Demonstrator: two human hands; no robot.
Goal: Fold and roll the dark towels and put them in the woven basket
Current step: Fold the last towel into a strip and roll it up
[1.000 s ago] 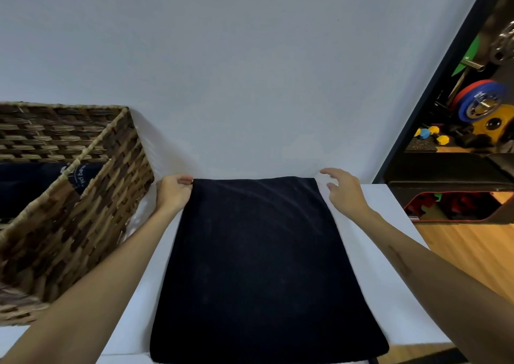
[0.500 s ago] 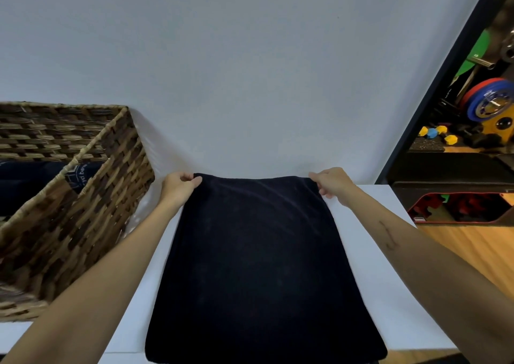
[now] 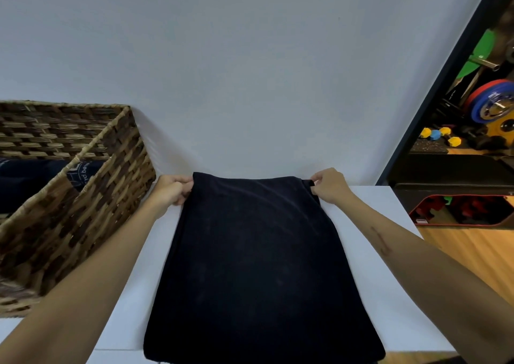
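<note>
A dark towel (image 3: 258, 261) lies flat on the white tabletop (image 3: 389, 288), plush and plain. The left hand (image 3: 170, 190) and right hand (image 3: 328, 185) each pinch a far corner. The woven basket (image 3: 83, 197) stands just left, holding dark towels with unreadable white lettering. Grey wall behind; gym weights (image 3: 492, 108) at right.

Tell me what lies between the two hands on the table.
In the head view, the far edge of the dark towel spans the gap: the left hand grips one far corner, the right hand pinches the other. Nothing else lies between.
</note>
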